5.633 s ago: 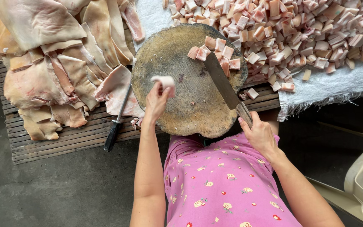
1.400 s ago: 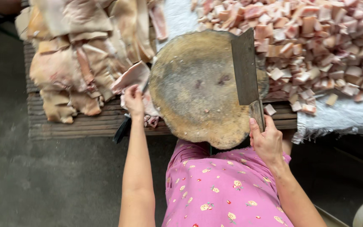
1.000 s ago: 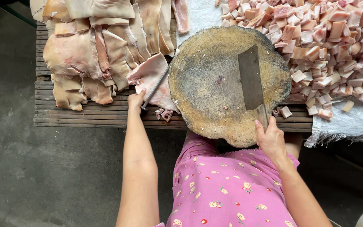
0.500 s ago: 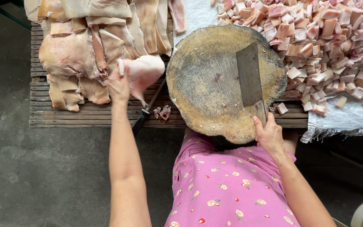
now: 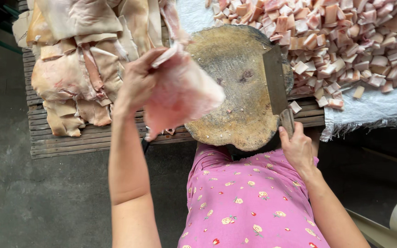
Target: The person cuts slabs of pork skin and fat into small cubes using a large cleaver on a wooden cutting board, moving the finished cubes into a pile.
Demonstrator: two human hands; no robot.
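The left hand (image 5: 136, 85) grips a pale pink slab of pork skin (image 5: 182, 94), lifted beside the round chopping block (image 5: 235, 87). The right hand (image 5: 297, 147) is closed around the cleaver (image 5: 276, 85) handle, blade flat on the block.

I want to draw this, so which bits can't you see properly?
All in the head view:
- Left hand: fingertips hidden behind the pork slab it lifts.
- Cleaver: handle covered by the right hand.
- Pile of slabs and diced pieces: cut off by the top edge.
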